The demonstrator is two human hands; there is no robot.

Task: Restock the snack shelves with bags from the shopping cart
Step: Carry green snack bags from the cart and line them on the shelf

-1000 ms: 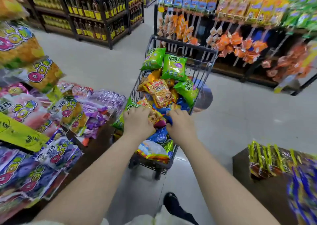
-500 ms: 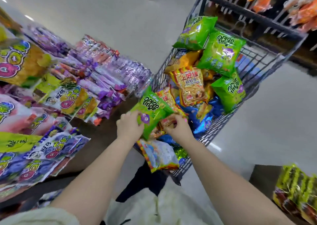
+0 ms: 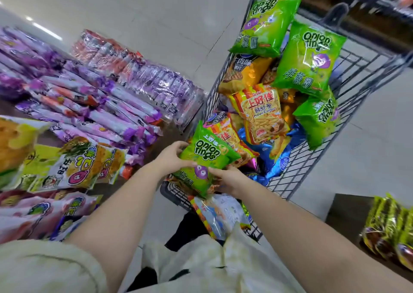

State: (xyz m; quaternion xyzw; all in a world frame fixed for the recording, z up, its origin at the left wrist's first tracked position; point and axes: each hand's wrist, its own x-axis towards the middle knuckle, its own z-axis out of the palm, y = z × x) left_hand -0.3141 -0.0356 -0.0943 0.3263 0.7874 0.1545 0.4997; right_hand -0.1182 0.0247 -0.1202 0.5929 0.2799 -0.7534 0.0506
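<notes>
A: What is sitting on the left?
B: Purple packs [image 3: 111, 104] are lying on the shelf.
A: And the hands?
B: The left hand [image 3: 172, 158] is gripping the onion rings bag [image 3: 206, 156], and the right hand [image 3: 230, 178] is clutching its lower end, above the shopping cart [image 3: 297, 172].

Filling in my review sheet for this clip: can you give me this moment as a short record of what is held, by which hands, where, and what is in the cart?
held item: green onion rings bag
left hand: grips the bag's left edge
right hand: holds its lower end
position: over the near end of the shopping cart
in cart: three more green bags, a prawn cracker bag
shelf at left: purple packs
</notes>
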